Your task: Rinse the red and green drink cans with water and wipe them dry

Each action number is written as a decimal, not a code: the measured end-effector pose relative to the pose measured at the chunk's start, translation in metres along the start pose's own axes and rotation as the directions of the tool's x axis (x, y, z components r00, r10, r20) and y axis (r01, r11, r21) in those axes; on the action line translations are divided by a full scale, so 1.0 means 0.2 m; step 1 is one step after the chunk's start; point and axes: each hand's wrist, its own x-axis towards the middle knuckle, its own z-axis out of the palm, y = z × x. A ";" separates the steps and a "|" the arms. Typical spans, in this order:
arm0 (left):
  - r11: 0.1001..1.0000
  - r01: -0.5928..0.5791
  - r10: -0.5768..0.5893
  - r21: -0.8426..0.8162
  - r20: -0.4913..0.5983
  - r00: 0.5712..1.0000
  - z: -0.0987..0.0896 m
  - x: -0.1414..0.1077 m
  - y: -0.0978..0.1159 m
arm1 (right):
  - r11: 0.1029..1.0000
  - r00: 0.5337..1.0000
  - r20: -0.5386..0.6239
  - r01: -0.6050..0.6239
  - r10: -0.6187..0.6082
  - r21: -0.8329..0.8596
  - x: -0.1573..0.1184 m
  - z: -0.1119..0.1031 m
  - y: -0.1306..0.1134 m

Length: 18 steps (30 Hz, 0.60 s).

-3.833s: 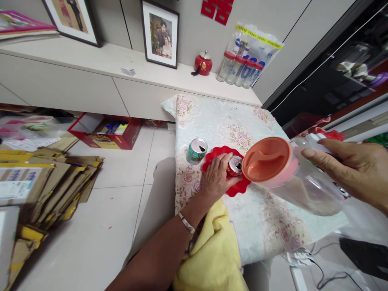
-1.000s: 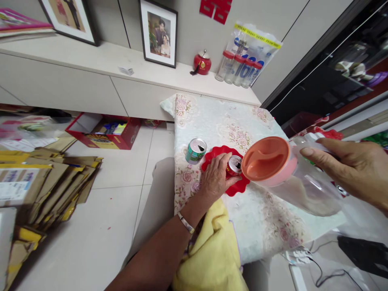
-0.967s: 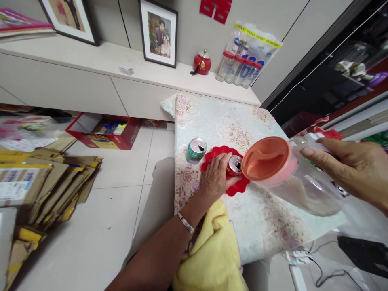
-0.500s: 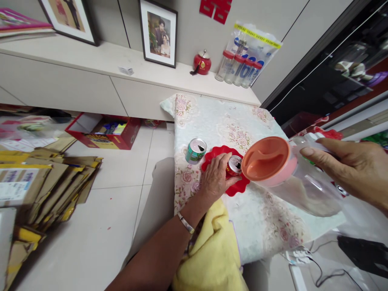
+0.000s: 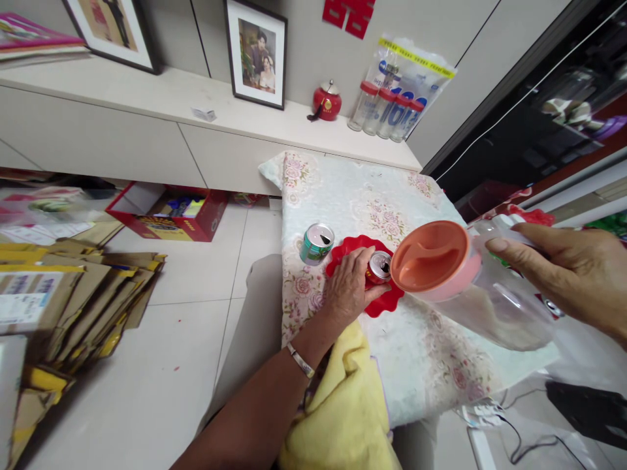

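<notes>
My left hand (image 5: pixel 345 284) is wrapped round a red drink can (image 5: pixel 377 269), whose opened top faces up. The can stands in a red scalloped plate (image 5: pixel 350 247) on the table. My right hand (image 5: pixel 573 267) grips the handle of a clear plastic pitcher (image 5: pixel 504 307), tilted far over to the left. Its orange lid (image 5: pixel 430 256) is right beside the red can's top. Liquid lies along the pitcher's lower side; I cannot make out a stream. A green drink can (image 5: pixel 317 244), also opened, stands to the left of the plate.
A flowered cloth covers the table (image 5: pixel 337 189). Behind it, a white ledge (image 5: pixel 294 124) carries a framed photo (image 5: pixel 257 55), a red jar (image 5: pixel 327 103) and several red-lidded glass jars (image 5: pixel 386 111). Flattened cardboard (image 5: pixel 98 287) and a red box (image 5: pixel 171 225) lie on the left floor.
</notes>
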 end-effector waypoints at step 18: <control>1.000 0.023 -0.023 0.002 0.028 0.999 0.00 0.00 0.00 | 0.999 0.999 0.001 0.036 -0.036 0.038 0.00 0.01 -0.01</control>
